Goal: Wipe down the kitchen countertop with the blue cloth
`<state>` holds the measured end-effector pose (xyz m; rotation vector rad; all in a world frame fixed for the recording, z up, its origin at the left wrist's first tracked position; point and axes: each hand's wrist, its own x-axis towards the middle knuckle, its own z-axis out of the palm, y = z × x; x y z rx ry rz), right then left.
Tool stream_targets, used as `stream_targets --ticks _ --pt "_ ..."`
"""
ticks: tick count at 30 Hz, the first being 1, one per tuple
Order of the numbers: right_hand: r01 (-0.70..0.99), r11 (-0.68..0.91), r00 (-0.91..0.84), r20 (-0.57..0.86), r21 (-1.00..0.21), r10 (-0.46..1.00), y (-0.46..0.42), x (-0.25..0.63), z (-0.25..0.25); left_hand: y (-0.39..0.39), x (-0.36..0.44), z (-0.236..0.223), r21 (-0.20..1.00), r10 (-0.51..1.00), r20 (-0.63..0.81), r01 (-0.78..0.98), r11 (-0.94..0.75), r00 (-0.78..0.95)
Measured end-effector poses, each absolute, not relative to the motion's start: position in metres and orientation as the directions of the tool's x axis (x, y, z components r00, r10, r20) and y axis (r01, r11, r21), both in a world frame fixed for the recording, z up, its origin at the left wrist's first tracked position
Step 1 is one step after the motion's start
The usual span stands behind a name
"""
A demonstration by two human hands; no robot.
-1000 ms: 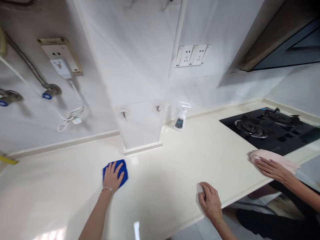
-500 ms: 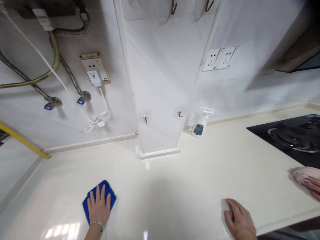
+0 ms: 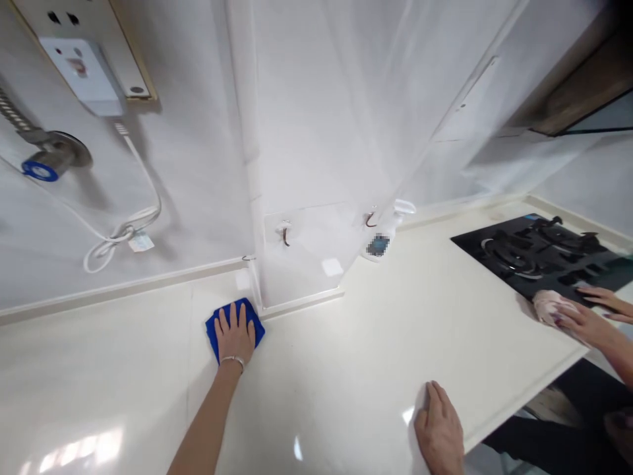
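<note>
At six o'clock from the white tiled pillar [image 3: 297, 132], on the head view, the left hand [image 3: 235, 336] presses flat, fingers spread, on a blue microfibre cloth [image 3: 258, 328] just beside the pillar's base; the right hand [image 3: 439, 429] rests open and empty on the edge of the cream stone countertop [image 3: 346, 343].

A blue microfiber cloth [image 3: 211, 333] lies flat on the cream countertop [image 3: 321, 376], just beside the foot of the white pillar [image 3: 297, 270]. The left hand [image 3: 235, 336] presses down on it with fingers slightly spread, covering most of the cloth, a silver bracelet [image 3: 232, 360] at the wrist. The right hand [image 3: 439, 422], holding nothing, rests on the countertop's front edge, well apart from the cloth.
</note>
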<state>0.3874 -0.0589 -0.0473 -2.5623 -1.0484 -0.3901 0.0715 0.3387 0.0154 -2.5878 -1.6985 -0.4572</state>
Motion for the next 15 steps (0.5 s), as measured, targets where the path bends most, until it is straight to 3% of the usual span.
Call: stream_targets --ticks 6,15 --pt "0.672 -0.706 0.734 0.333 -0.226 0.592 -0.057 0.385 -0.044 0.414 0.080 0.017 0.204 0.835 0.165 0.811 -0.549 0.524" --pt "0.650 -0.728 0.753 0.321 -0.220 0.575 -0.058 0.388 -0.049 0.483 0.108 0.022 0.246 0.922 0.094 0.889 -0.387 0.376"
